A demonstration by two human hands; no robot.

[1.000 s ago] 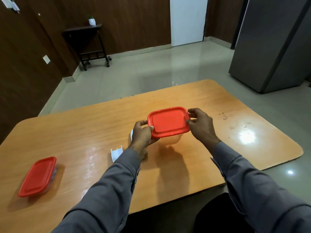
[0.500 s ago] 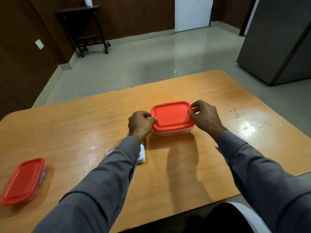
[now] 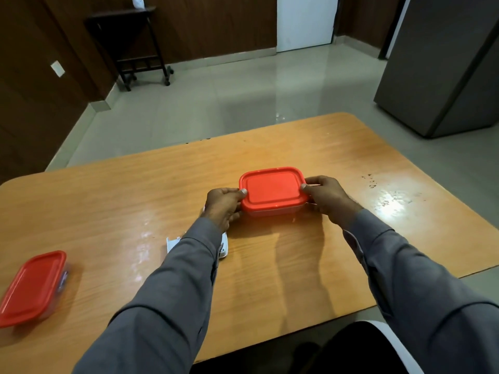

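The clear base of the box [image 3: 272,212] shows only as a thin strip under its red lid [image 3: 273,188], and what is inside cannot be made out; a white thing [image 3: 172,242] lies on the table [image 3: 135,201] mostly hidden beneath the left sleeve [image 3: 175,292], so its shape is unclear; a second box [image 3: 31,288], also red-lidded, sits near the left edge of the table, a little blurred and cut off by the frame; the far sides of both hands are hidden by the box. The box stands flat on the table near its middle, held between the two hands; the left hand [image 3: 222,209] grips its left end, thumb [image 3: 242,192] pressed on the lid's rim and the other fingers curled down round the side; the right hand [image 3: 329,198] grips the right end the same way, thumb [image 3: 306,187] on the rim, fingers bent round the far corner and side. The second box is well apart from the hands; dark specks [image 3: 371,180] mark the table to the right of the right hand; beyond the table, across the tiled floor, are a dark stand [image 3: 129,36] by the wall, a white door [image 3: 303,20] and a grey fridge [image 3: 445,63]; nothing lies between the hands and the box.
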